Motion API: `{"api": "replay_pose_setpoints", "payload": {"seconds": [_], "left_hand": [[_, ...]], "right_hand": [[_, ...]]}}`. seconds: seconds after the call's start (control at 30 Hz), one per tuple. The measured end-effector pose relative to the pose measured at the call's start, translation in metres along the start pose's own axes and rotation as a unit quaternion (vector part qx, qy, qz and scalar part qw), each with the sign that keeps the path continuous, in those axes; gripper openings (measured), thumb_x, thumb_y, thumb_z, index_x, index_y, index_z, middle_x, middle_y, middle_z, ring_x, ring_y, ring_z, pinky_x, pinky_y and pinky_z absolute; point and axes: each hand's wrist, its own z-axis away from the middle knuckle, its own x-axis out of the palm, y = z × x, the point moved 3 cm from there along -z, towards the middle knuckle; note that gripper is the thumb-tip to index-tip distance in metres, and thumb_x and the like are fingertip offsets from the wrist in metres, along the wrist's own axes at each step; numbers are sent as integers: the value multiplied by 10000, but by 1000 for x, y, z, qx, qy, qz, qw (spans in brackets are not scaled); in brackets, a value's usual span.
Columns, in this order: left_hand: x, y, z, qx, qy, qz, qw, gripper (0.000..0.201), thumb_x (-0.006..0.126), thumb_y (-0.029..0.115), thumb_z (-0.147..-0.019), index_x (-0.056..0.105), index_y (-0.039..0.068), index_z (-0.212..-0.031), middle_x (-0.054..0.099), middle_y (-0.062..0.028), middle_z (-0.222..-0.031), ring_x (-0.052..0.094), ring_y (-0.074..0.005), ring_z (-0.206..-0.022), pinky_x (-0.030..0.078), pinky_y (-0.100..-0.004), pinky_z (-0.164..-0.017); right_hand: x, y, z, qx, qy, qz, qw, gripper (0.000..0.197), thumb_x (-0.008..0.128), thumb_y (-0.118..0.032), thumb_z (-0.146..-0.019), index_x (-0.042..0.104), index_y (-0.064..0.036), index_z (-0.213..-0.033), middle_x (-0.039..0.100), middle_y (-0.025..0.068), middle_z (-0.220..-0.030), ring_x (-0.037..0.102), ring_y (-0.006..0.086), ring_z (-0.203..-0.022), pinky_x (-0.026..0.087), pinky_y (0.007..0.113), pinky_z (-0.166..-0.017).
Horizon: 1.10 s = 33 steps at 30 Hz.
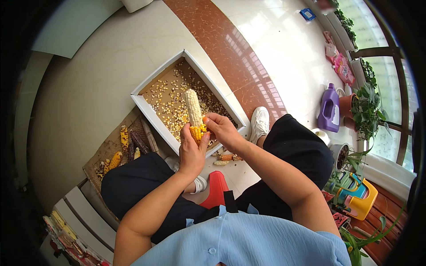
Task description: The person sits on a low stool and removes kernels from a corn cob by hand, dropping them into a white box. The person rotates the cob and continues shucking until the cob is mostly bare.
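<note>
Corncob [193, 108], one, held over the near part of the white-walled box [153, 119]; far end bare, near end yellow-kernelled. Left hand [193, 153]: wrapped around the near end. Right hand [223, 132]: fingers closed against its right side; hands together on one cob. Risk, judged: a hard push could flick loose kernels [171, 122] over the near wall onto the floor. Obscured: cob's near tip, within the left palm; right fingertips, partly; box's near corner, behind hands.

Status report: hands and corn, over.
Left hand gripping corn cob low; right hand at its yellow kernels. Cob mostly stripped, over white-walled box. No obstruction seen.
</note>
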Motion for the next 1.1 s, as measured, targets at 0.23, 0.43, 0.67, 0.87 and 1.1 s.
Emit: {"api": "replay_pose_setpoints", "payload": {"seconds": [0.23, 0.43, 0.67, 0.87, 1.1], "left_hand": [[-1, 1, -3, -48, -24, 41, 998, 540, 538, 282, -908, 297, -51, -1258, 480, -280, -1116, 522, -412, -1000, 432, -428, -831], [4, 4, 7, -5, -41, -6, 999, 561, 482, 285, -934, 242, -79, -1286, 472, -322, -1133, 510, -442, -1009, 413, -435, -860], [11, -15, 3, -29, -29, 79, 996, 504, 477, 270, -941, 271, -48, -1274, 499, -249, -1100, 542, -363, -963, 432, -400, -826], [16, -35, -4, -151, -58, 258, 953, 406, 478, 259, -950, 383, -11, -1237, 563, -166, -1039, 555, -225, -918, 440, -329, -792], [-5, -37, -25, -205, -3, 219, 954, 251, 585, 195, -901, 590, -17, -1036, 609, -31, -851, 558, -75, -709, 468, -212, -643]], "right_hand": [[8, 0, -1, -53, 10, 23, 998, 283, 472, -292, -962, 547, -40, -1066, 563, -2, -848, 499, 61, -710, 441, 236, -602], [-4, 16, -11, -108, 73, 238, 962, 267, 418, -234, -978, 557, -10, -941, 525, -16, -726, 457, 61, -649, 399, 239, -557], [-5, 6, -1, -21, 7, 25, 999, 304, 447, -271, -966, 518, -17, -1116, 584, 34, -936, 551, 104, -810, 468, 225, -678], [-4, 4, -3, -23, -36, 18, 999, 441, 494, -236, -948, 403, -44, -1334, 550, 71, -1152, 541, 133, -997, 462, 267, -826], [-6, 4, -5, -12, -34, 61, 997, 458, 576, -80, -889, 421, -50, -1319, 566, 61, -1073, 531, 122, -963, 461, 247, -802]]}}
